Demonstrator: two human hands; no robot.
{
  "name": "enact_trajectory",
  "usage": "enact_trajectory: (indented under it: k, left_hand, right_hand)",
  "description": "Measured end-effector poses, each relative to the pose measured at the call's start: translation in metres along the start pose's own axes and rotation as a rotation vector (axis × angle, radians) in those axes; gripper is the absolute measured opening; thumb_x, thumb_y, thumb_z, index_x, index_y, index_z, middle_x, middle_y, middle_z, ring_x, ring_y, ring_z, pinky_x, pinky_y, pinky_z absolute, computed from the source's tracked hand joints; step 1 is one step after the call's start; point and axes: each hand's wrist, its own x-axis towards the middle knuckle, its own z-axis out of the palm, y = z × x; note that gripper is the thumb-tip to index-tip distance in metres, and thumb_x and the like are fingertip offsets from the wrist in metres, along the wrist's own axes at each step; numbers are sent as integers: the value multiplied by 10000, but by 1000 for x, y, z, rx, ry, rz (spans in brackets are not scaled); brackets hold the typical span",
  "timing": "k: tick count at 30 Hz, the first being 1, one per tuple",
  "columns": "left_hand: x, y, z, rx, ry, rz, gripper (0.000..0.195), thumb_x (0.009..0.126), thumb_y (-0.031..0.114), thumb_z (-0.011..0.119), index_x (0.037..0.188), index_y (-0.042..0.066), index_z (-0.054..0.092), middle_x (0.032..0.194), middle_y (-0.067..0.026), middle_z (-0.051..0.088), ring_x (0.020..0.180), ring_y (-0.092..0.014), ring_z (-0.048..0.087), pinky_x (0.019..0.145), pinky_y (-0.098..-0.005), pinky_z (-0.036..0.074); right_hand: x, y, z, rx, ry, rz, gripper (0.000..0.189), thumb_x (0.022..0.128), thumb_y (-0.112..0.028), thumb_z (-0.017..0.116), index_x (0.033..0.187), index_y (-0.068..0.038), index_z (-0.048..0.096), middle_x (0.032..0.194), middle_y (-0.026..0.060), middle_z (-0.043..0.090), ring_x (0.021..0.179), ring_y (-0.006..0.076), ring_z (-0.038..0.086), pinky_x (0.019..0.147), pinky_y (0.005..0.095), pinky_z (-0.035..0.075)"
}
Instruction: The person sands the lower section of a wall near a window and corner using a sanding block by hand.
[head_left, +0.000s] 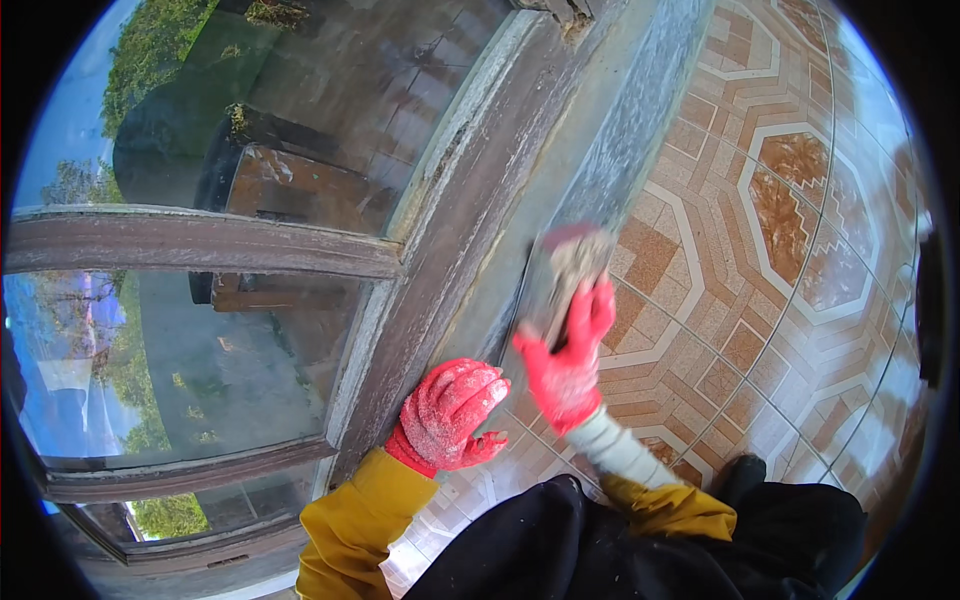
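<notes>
My right hand (566, 360), in a dusty red glove, grips a flat rectangular block (566, 277) that looks like a sanding block or float. Motion blurs the block, which lies against the long pale sill (615, 142). Part of the sill's surface bears whitish, streaky marks. To the left, my left hand (454, 412) rests at the sill's near end, beside the wooden window frame (480, 157). Its red glove is coated in white dust, and bare fingertips show through. The fingers are curled with the thumb apart; the palm is hidden.
Glass panes (225, 360) divided by weathered wooden bars (202, 241) fill the left side, with reflections of sky and trees. Patterned floor tiles (720, 247) lie right of the sill. My dark-clothed legs (555, 547) and a dark shoe (742, 476) are below.
</notes>
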Motion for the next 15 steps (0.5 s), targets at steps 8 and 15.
enact_trajectory:
  k: [8,15]
  left_hand:
    - [6,-1,1,-56,6,2,486,818,387,659,1177,63,610,1205,-136,602,1082,-350,594,954,-488,472]
    - [-4,-5,-2,-76,-24,-10,502,818,394,658,1188,60,600,1205,-142,594,1090,-356,586,948,-490,468]
  right_hand:
    - [124,-17,-16,119,198,367,901,819,-312,716,1541,-43,250,1555,263,161,1445,394,212,1168,440,243]
    - [44,-22,7,-8,37,249,985,743,-234,791,1537,-32,244,1554,275,115,1447,430,161,1164,507,234]
